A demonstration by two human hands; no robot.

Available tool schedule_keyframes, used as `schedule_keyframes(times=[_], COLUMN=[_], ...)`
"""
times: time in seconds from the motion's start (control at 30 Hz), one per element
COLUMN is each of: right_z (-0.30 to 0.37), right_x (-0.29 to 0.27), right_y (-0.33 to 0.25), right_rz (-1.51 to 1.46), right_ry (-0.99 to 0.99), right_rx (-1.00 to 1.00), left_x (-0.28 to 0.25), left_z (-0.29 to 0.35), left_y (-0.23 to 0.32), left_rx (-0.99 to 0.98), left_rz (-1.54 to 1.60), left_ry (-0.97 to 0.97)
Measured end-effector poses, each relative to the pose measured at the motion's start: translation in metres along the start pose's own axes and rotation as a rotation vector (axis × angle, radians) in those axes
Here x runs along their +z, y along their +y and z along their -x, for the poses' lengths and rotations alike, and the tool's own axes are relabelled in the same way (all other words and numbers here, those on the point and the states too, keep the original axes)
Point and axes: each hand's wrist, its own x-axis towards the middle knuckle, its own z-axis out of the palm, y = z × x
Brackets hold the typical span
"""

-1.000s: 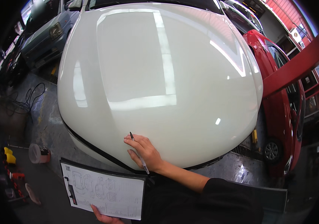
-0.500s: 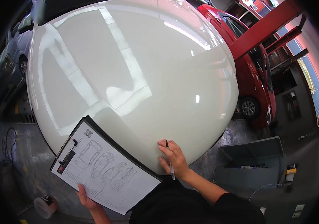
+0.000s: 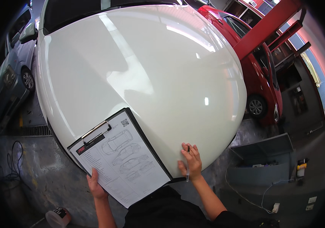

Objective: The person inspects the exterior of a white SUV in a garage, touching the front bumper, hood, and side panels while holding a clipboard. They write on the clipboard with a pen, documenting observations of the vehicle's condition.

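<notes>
Right hand (image 3: 191,162) flat on the near edge of the white car hood (image 3: 143,76), fingers spread, a pen (image 3: 188,163) pinched between them. Left hand (image 3: 96,186) closed on the near left edge of a black clipboard (image 3: 118,157), tilted against the hood, just left of the right hand. Beyond, right: red car (image 3: 261,72). Far left: grey car (image 3: 6,76).
</notes>
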Motion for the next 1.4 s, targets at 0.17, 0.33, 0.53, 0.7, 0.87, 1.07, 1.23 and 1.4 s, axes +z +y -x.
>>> schedule_keyframes(times=[0.17, 0.33, 0.53, 0.7, 0.87, 1.07, 1.23, 1.4], right_z=[-0.005, -0.009, -0.008, -0.016, -0.003, -0.035, -0.095, -0.141], right_x=[0.008, 0.025, 0.029, 0.039, 0.046, 0.090, 0.158, 0.229], right_y=[-0.004, -0.011, -0.022, -0.038, -0.018, -0.123, -0.237, -0.303], right_rz=[0.025, 0.023, 0.084, 0.123, 0.042, 0.138, 0.169, 0.177], right_ry=[0.034, 0.056, 0.070, 0.053, 0.108, 0.266, 0.340, 0.194], right_rx=[-0.019, -0.039, -0.059, -0.039, 0.170, 0.474, 0.510, 0.498], left_x=[0.003, -0.006, -0.013, -0.027, -0.039, -0.165, -0.288, -0.394], left_z=[-0.019, -0.032, -0.037, -0.038, -0.038, -0.061, -0.118, -0.175], left_y=[0.015, 0.022, 0.022, 0.037, 0.082, 0.201, 0.266, 0.327], left_rx=[-0.121, -0.212, -0.278, -0.356, -0.412, -0.513, -0.427, -0.236], left_rz=[0.067, 0.131, 0.140, 0.138, 0.080, -0.106, 0.018, 0.030], left_ry=[-0.085, -0.138, -0.225, -0.340, -0.556, -0.535, -0.279, -0.026])
